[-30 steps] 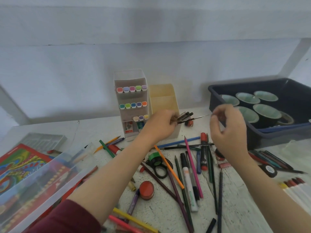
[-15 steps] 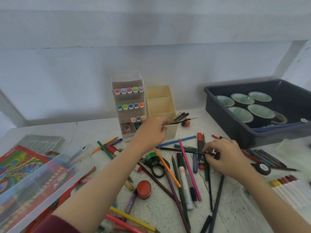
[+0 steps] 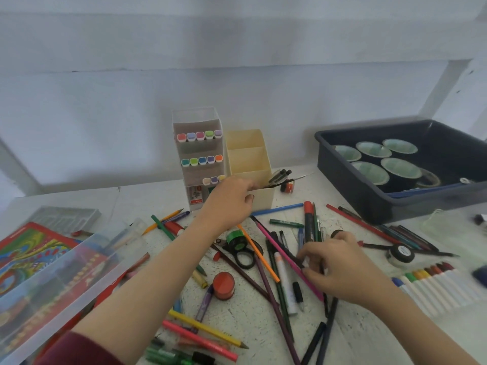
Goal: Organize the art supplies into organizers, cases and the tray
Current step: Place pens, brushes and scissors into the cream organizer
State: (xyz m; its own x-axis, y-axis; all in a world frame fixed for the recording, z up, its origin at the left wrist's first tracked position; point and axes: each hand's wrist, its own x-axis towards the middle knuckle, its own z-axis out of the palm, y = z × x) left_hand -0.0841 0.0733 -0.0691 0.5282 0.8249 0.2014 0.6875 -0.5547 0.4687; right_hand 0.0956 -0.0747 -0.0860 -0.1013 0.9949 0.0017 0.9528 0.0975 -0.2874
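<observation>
While a bundle of dark pens [image 3: 280, 177] is gripped in the left hand [image 3: 229, 204] at the front pocket of the organizer [image 3: 247, 159], the right hand [image 3: 342, 267] is curled down into the pile [image 3: 279, 250] in the middle of the table [image 3: 147, 196]. Whether one piece has been pinched there cannot be told. The hands are held apart.

The step in hand is judged to be gathering: like pens are collected for the organizer, which stands at the middle of the back edge, just beside a marker rack [image 3: 197, 154]. Little of the task appears done, since most supplies lie loose.

Next, one dark pen would need to be drawn out of the crossed pile without its neighbours being dragged. It would then be added to the bundle and lowered into the pocket.

A dark tray [image 3: 350, 185] with cups [image 3: 400, 167] is set at the back right corner. A clear case [image 3: 52, 280] lies at the left edge and white markers [image 3: 442, 288] at the right edge. The table is white and speckled, and a pale wall [image 3: 237, 75] is seen behind it.
</observation>
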